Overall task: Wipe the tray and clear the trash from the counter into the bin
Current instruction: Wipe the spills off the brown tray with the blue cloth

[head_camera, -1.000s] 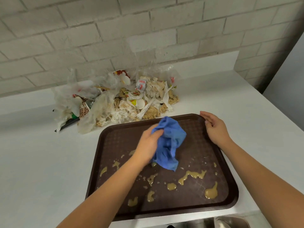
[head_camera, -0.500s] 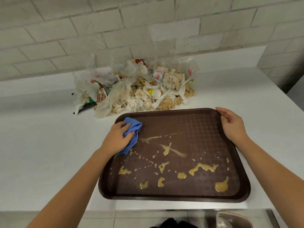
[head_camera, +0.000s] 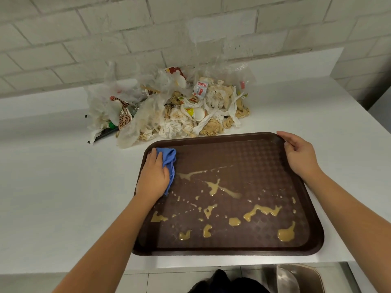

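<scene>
— Pale brick wall behind, white counter in front. What did you record at the left of the field?

— Bare counter first, then the trash heap at the foot of the wall: crumpled napkins, clear plastic bags, printed wrappers. It lay just beyond the far edge of the brown tray, apart from it.

— And the left hand?

— I saw the left hand at the tray's far left corner, palm down. It gripped a bunched blue cloth and pressed it onto the tray floor.

— The middle of the tray?

— Tan sauce spills, in streaks toward the centre and in blobs across the near half. One streak began just beside the cloth.

— The right side?

— The right hand gripped the tray's far right corner, fingers curled over the rim. The tray itself sat flat on the counter, near its front edge. Below that edge, at lower right, I noted a metal vessel; whether it was a bin or a sink I could not tell.
</scene>
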A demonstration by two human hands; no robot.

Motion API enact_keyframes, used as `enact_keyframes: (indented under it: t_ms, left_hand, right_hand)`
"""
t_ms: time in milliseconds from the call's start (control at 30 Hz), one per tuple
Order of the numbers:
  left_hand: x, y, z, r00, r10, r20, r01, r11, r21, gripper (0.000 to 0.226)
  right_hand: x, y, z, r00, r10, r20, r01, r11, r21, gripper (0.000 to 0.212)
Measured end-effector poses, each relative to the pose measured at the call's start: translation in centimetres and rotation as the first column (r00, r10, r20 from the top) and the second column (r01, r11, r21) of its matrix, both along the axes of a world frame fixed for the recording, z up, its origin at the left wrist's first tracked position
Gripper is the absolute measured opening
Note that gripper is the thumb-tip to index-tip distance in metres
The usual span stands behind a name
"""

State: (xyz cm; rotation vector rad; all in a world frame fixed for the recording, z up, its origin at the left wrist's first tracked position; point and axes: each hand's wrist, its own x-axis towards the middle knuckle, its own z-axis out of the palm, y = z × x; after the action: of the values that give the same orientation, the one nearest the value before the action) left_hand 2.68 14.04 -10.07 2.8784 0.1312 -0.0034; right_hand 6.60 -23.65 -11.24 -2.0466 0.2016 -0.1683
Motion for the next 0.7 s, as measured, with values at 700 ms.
enact_keyframes:
  t_ms: [700]
  left_hand:
    - [-0.1,-9.9,0.2,0.976,-0.214,-0.032,0.212,0.976,-0.05,0.052]
  right_hand:
    - [0.2,-0.3,-0.6,1.0,0.018,0.016,-0.018,0.999,-0.033,0.039]
